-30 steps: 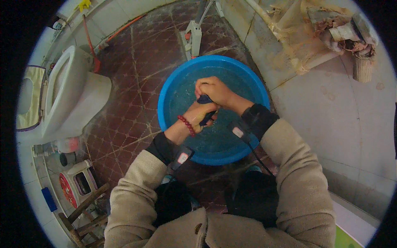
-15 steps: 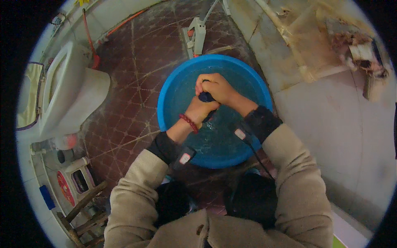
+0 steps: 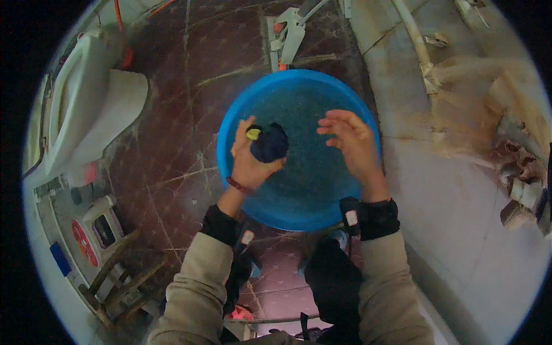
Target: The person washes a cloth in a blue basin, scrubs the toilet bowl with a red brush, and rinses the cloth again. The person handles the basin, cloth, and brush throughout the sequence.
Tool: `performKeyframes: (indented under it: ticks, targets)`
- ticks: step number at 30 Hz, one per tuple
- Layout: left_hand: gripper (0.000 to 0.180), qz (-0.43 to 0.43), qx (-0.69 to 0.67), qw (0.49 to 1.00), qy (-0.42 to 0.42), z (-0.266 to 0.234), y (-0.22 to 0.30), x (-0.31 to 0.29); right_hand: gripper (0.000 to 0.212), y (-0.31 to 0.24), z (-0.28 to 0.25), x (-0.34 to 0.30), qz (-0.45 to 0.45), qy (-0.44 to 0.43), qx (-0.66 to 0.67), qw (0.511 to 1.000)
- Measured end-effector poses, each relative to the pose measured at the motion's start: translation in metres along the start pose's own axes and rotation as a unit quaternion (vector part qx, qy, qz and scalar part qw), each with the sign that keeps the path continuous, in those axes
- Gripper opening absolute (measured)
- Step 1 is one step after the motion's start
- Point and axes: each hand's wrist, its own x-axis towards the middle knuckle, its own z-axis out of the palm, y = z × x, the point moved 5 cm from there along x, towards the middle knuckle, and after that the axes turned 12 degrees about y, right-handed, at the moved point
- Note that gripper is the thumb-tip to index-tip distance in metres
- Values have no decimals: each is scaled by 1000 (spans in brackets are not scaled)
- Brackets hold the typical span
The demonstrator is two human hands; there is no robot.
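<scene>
A wadded dark blue cloth [image 3: 270,144] with a small yellow patch rests in my left hand [image 3: 244,164], whose fingers and thumb curve around it. Its exact kind cannot be made out. My left hand, with a dark red bead bracelet at the wrist, is over the left part of a round blue basin [image 3: 227,121] of murky water. On the basin's right side my right hand [image 3: 353,141] is raised over the water, fingers apart and slightly bent, holding nothing. A gap of open water separates the two hands.
A white toilet [image 3: 129,103] stands at the left. Beyond the basin is a white device with a hose [image 3: 292,37]. A plastic stool [image 3: 100,230] and a wooden chair [image 3: 123,276] are at lower left. A pale wall and a pipe [image 3: 414,34] run along the right.
Both hands were clenched together on the dark cloth over the basin. My right hand has let go and moved right; my left hand has shifted left with the cloth. The view has tilted slightly.
</scene>
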Motion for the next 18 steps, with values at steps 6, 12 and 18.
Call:
performKeyframes:
  ticks: [6, 12, 18]
  targets:
    - [117, -216, 217, 951, 38, -49, -45, -4, 44, 7, -90, -30, -260, 330, -579, 699]
    - [48, -378, -182, 907, -16, -43, -75, -21, 51, 69, -139, -50, 46, 310, -338, 887]
    - [37, -413, -278, 861, 103, -34, -96, -23, 45, 71, -103, -50, -4, 333, -176, 926]
